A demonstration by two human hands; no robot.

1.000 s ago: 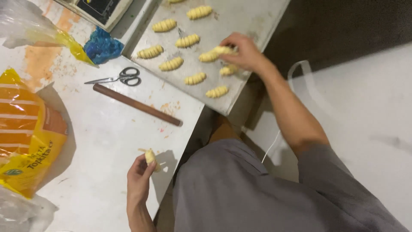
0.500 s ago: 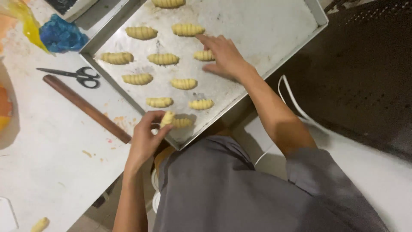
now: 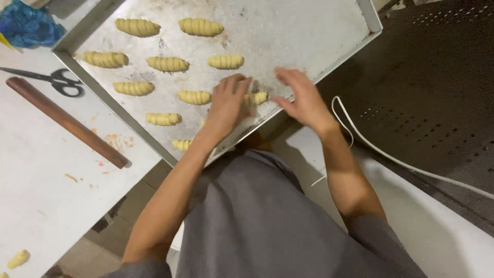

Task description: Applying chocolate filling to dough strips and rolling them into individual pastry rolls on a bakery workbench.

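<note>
A metal baking tray [image 3: 309, 31] holds several ridged, pale yellow dough rolls in rows, such as one roll [image 3: 167, 64]. My left hand [image 3: 226, 105] lies on the tray's near edge, its fingers over the left end of a dough roll [image 3: 257, 98] that rests on the tray. My right hand [image 3: 303, 98] hovers just right of that roll, fingers spread and blurred, holding nothing. Another roll [image 3: 181, 145] sits at the tray's near rim, partly hidden by my left forearm.
Black-handled scissors [image 3: 59, 80] and a brown wooden rolling pin [image 3: 67, 121] lie on the white table [image 3: 41, 195] left of the tray. A crumpled blue plastic item [image 3: 28, 25] sits top left. A loose dough piece [image 3: 18, 258] lies bottom left. A white cable [image 3: 391, 154] runs at the right.
My left hand carried a dough roll from the table onto the tray's near edge. My right hand drew back from the rolls to the tray's right side. The view shifted toward the tray.
</note>
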